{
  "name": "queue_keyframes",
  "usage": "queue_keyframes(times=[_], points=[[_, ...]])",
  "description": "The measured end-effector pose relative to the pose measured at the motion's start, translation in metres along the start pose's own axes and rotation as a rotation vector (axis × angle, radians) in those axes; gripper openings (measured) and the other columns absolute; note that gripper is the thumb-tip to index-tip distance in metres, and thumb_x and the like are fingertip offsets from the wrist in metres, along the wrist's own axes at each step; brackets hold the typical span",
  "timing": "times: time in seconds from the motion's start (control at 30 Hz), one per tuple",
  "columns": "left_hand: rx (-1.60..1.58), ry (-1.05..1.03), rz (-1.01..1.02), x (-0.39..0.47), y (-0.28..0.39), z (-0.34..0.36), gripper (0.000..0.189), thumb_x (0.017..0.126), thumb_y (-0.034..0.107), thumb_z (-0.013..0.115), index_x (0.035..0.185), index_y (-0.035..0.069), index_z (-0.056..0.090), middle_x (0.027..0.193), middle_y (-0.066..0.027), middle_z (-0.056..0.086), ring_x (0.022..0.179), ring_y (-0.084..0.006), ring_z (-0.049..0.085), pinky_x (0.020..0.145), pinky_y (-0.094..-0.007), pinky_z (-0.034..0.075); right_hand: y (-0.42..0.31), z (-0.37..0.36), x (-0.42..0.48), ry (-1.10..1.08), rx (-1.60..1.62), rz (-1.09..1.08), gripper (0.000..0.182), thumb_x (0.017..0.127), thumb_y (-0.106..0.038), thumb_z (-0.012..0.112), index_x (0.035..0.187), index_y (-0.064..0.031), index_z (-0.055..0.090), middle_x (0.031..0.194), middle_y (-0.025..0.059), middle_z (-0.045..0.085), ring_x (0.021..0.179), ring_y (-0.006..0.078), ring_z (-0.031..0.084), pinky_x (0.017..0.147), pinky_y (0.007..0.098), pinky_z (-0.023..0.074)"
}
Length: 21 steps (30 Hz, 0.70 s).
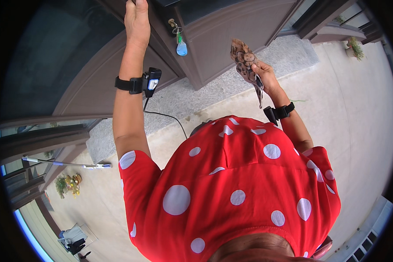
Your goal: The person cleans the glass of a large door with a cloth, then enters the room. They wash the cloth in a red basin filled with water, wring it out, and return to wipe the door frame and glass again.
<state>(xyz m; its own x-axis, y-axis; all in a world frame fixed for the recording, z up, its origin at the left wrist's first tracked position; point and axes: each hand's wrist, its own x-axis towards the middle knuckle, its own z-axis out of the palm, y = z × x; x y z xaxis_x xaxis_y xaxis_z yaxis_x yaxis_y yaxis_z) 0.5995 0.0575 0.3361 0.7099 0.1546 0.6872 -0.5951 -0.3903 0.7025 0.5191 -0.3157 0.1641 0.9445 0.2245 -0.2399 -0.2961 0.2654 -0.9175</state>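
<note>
My left hand [138, 28] is raised at the top edge of the view, against the edge of a brown door leaf [163, 62] with a dark glass pane [68, 42]. Its fingers are largely cut off, so their grip is hidden. In my right hand [264, 74] is a brown cloth [244, 59] with a dark ring pattern, pinched under the thumb and hanging down in a narrow fold. The cloth is held apart from the other door leaf [213, 49]. Between my hands, a key ring with a blue tag [181, 48] hangs from the door's lock [172, 22].
A grey stone step [196, 98] runs below the doors, beside pale concrete paving [330, 114]. A long-handled mop [68, 162] leans at the left. Potted plants stand at the left [68, 185] and far right [354, 49]. A black cable [167, 116] runs from my left wrist device.
</note>
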Motion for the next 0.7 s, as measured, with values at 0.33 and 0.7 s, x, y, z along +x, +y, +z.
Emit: queue_keyframes(times=[0.33, 0.7], points=[[0.093, -0.091, -0.013, -0.031, 0.018, 0.003, 0.052, 0.098, 0.045, 0.053, 0.129, 0.003, 0.056, 0.113, -0.0142, 0.064, 0.103, -0.0245, 0.063, 0.087, -0.0353, 0.05, 0.007, -0.006, 0.005, 0.031, -0.27, 0.022, 0.029, 0.099, -0.011, 0.055, 0.122, 0.0055, 0.062, 0.105, 0.0065, 0.068, 0.091, 0.0124, 0.062, 0.084, 0.0277, 0.0505], [-0.187, -0.487, 0.168, -0.072, 0.08, 0.011, 0.069, 0.097, 0.03, 0.055, 0.149, -0.006, 0.029, 0.154, -0.0326, 0.022, 0.139, -0.0412, 0.037, 0.109, -0.0428, 0.038, 0.03, -0.028, -0.016, 0.139, -0.469, 0.158, 0.025, 0.1, -0.013, 0.055, 0.115, 0.0034, 0.066, 0.098, 0.0021, 0.068, 0.085, 0.0113, 0.062, 0.08, 0.027, 0.0507]])
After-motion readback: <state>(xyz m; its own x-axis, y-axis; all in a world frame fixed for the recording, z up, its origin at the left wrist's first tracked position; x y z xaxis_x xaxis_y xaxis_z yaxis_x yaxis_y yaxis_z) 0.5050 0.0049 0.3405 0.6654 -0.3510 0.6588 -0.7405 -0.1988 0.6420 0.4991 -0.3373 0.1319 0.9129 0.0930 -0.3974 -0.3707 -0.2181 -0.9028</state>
